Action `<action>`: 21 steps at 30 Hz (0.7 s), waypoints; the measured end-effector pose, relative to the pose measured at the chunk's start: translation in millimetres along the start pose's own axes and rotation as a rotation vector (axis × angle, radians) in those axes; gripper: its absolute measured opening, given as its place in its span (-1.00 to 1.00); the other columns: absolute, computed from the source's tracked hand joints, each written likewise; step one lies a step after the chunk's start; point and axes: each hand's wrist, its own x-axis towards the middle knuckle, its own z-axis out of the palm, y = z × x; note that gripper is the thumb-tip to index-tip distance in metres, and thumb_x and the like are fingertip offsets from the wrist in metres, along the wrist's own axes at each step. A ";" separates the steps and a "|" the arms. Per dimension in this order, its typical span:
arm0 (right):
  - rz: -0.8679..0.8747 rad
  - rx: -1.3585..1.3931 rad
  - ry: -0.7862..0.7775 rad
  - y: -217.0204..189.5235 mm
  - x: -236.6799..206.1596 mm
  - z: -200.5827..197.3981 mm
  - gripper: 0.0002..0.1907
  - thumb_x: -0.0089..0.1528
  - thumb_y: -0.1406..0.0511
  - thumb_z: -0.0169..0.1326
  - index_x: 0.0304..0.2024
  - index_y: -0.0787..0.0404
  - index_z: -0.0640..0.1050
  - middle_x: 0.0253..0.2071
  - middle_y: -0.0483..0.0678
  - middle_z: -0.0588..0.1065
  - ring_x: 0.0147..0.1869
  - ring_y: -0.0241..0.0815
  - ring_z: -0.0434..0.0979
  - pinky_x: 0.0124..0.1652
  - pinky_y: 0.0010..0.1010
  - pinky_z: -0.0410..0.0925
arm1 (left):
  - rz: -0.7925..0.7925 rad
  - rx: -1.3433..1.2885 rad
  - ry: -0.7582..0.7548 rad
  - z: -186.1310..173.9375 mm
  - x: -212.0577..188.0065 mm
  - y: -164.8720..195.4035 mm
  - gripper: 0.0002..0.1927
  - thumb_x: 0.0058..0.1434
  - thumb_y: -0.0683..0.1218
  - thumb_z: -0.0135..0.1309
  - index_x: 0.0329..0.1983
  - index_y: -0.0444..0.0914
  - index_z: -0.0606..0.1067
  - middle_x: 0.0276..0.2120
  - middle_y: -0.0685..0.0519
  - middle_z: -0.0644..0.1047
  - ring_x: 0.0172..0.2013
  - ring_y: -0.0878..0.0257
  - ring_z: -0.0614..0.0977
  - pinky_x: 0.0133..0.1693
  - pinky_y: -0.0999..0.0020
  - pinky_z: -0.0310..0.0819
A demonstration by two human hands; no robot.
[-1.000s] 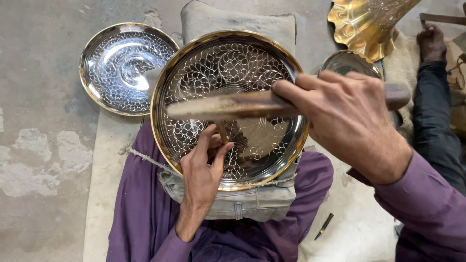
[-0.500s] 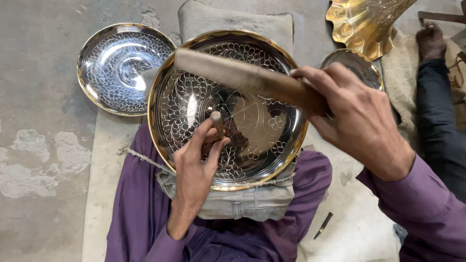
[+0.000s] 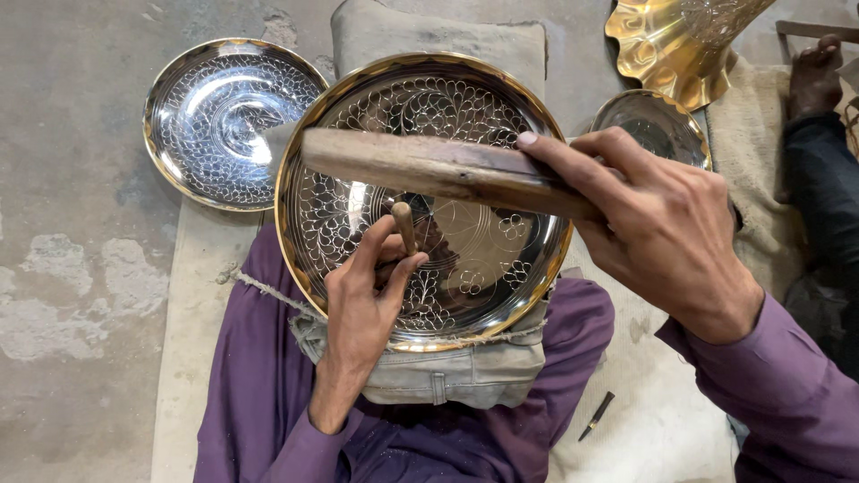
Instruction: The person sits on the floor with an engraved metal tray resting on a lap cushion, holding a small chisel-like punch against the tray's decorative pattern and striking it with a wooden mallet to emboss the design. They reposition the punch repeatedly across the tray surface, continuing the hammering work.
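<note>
Engraved brass plate (image 3: 465, 295) rests on the padded lap. Chisel (image 3: 404, 227) stands on its face, pinched by closed left hand (image 3: 362, 309) fingers. Right hand (image 3: 667, 228) fingers clench a wooden mallet (image 3: 429, 165) above it. Second plate (image 3: 224, 121) lies beside.

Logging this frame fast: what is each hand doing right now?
Left hand: closed on a small chisel.
Right hand: closed on a wooden mallet.

Concrete floor (image 3: 72, 179) bears an engraved silver plate (image 3: 224, 116) and a pale mat (image 3: 192, 304) — small chisel (image 3: 596, 416) on it.
</note>
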 end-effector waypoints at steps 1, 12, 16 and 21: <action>0.045 0.014 -0.061 0.0 -0.3 -0.3 -0.44 0.32 0.20 0.16 0.39 -0.08 0.43 -0.20 -0.13 0.53 -0.45 -0.27 0.48 -0.44 -0.39 0.39 | 0.010 -0.010 -0.002 0.0 -0.5 -0.4 -0.55 0.36 -0.15 0.11 0.29 -0.15 0.33 -0.14 -0.03 0.69 -0.13 0.17 0.78 -0.16 0.28 0.82; 0.016 -0.198 -0.284 11.3 -8.5 6.7 -0.41 0.38 0.38 0.01 0.43 -0.21 0.37 -0.43 -0.20 0.51 -0.54 -0.34 0.44 -0.70 -0.49 0.26 | 0.052 0.059 -0.064 0.1 5.6 -15.2 -0.55 0.38 -0.17 0.09 0.31 -0.11 0.34 -0.17 -0.06 0.70 -0.16 0.11 0.79 -0.18 0.23 0.82; 0.090 -0.179 -0.143 16.1 -22.9 8.9 -0.43 0.35 0.28 0.14 0.41 -0.18 0.39 -0.37 -0.18 0.53 -0.53 -0.29 0.43 -0.54 -0.40 0.34 | 0.069 0.104 -0.127 -1.4 12.2 -16.8 -0.54 0.36 -0.14 0.12 0.31 -0.08 0.36 -0.14 -0.05 0.70 -0.17 0.10 0.78 -0.18 0.18 0.81; 0.203 -0.037 -0.073 18.4 -38.3 7.3 -0.27 0.21 0.41 0.17 0.44 -0.07 0.41 -0.33 -0.12 0.53 -0.51 -0.25 0.44 -0.48 -0.35 0.35 | 0.186 0.172 -0.254 -12.4 24.2 -4.9 -0.47 0.26 -0.12 0.13 0.33 -0.05 0.42 -0.09 -0.05 0.68 -0.10 0.11 0.76 -0.10 0.15 0.74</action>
